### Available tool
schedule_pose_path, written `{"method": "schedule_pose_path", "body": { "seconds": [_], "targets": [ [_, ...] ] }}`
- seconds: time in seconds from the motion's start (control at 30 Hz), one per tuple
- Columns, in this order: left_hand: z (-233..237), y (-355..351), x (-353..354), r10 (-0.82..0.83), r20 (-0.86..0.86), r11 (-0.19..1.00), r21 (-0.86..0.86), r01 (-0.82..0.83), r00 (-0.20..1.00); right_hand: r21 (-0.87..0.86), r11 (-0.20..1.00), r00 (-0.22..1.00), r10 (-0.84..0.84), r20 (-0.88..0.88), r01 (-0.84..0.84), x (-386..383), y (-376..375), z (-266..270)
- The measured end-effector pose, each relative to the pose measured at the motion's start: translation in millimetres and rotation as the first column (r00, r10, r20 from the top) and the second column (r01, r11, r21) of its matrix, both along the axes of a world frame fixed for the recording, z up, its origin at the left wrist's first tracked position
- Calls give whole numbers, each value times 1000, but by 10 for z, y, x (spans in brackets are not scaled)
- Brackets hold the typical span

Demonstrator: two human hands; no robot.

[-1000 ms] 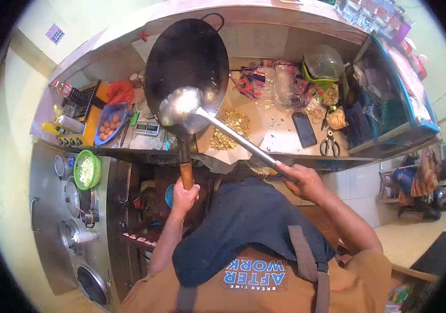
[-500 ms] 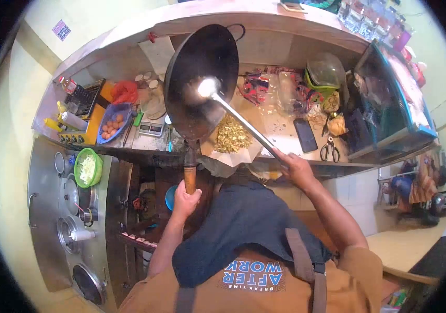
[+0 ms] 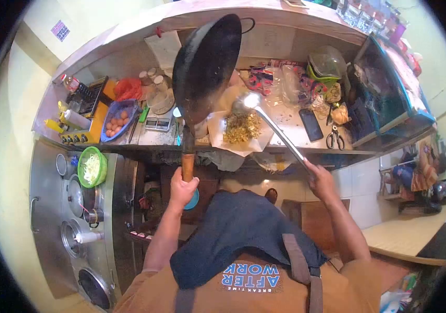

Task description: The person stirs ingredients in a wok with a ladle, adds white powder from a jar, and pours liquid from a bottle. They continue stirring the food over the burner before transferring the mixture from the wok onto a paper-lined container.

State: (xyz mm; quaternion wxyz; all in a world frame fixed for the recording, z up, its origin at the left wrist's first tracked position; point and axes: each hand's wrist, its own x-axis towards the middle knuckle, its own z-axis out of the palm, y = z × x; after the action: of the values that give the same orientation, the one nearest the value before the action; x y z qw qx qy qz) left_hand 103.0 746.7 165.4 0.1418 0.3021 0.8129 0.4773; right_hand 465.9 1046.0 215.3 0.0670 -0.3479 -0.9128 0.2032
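My left hand is closed around the wooden handle of a black wok, which is tipped steeply on its side above the counter. In my right hand is the handle end of a long metal ladle. Its shiny round head is outside the wok, over the upper edge of a heap of chopped yellow-brown food. That heap lies on a sheet of brown paper, right of the wok's lower rim.
Left on the counter are a kitchen scale, a blue basket of eggs and a yellow stove. A phone and scissors lie at right. Shredded vegetable fills a green basket on the steel unit. Someone sits at far right.
The ladle head has come out of the wok, moving right and down to the food heap. The wok has tilted further onto its side and risen slightly, and my right hand has moved right.
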Motion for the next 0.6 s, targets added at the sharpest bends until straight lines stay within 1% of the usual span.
{"method": "schedule_pose_path", "body": {
  "seconds": [0.03,0.1,0.13,0.17,0.2,0.27,0.33,0.37,0.43,0.47,0.53,0.57,0.6],
  "targets": [
    [120,14,14,1,110,1000,21,-4,994,-39,999,1000,2,17,-1,167,-102,-17],
    [551,13,120,10,324,997,64,-32,946,-249,969,960,-81,-267,12,328,-380,-86],
    [616,-5,162,-8,374,990,132,-45,927,-411,912,926,-153,-345,-2,319,-451,-13],
    [685,-43,195,-21,451,983,174,-65,892,-557,830,879,-245,-409,-28,310,-523,61],
    [749,-86,228,-36,522,972,216,-91,852,-733,678,851,-349,-392,-60,250,-617,355],
    [847,-212,317,-74,639,946,288,-148,766,-917,365,851,-419,-316,-161,270,-580,712],
    [948,-428,418,-112,719,919,338,-204,686,-956,70,888,-356,-290,-284,172,-466,982],
    [976,-545,490,-138,756,896,371,-245,640,-963,14,904,-342,-259,-270,81,-466,1027],
    [998,-819,762,-180,826,848,406,-342,534,-951,-155,933,-289,-216,-268,-112,-491,1080],
    [966,-971,884,-195,842,830,415,-372,503,-938,-211,943,-249,-222,-277,-228,-532,1063],
    [985,-1244,1193,-241,882,789,420,-447,404,-909,-315,958,-175,-229,-274,-463,-673,1089],
    [973,-1354,1321,-280,887,756,440,-485,367,-915,-326,970,-118,-212,-239,-597,-772,1115],
    [875,-1500,1451,-325,871,715,481,-508,368,-922,-327,978,-58,-201,-209,-748,-920,1144]
  ]
}}
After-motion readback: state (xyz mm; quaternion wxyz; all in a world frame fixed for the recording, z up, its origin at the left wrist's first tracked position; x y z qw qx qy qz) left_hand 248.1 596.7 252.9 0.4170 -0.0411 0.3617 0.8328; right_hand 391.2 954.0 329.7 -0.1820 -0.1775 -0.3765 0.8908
